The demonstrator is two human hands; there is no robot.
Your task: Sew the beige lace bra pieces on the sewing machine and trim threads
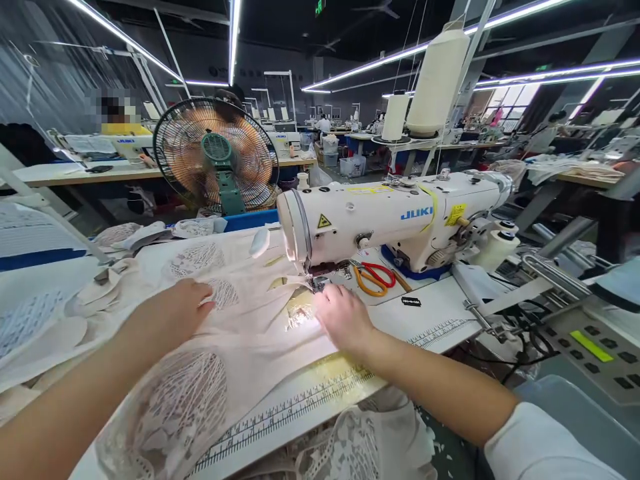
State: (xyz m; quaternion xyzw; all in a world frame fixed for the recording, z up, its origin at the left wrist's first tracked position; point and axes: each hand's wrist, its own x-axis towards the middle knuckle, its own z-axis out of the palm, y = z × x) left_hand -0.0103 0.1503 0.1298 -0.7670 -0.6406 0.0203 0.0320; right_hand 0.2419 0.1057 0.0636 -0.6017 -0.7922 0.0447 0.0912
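A pale beige lace garment (255,317) lies across the sewing machine bed, part of it running under the presser foot (317,283) of the white JUKI sewing machine (360,217). My left hand (183,310) grips its cloth beside a lace panel (223,293), thumb and fingers bent in. Just in front of the needle area, my right hand (344,319) has its fingers curled down on the garment's edge; the fingertips are partly hidden. A larger lace panel (187,400) spreads nearer to me, over the printed ruler (280,417) on the table edge.
Red and orange-handled scissors (373,277) and a razor blade (411,301) lie right of the needle. Behind stands a large fan (216,153). Thread cones (437,80) rise above the machine. A control panel (593,350) is at right; more lace pieces (360,440) hang below the table edge.
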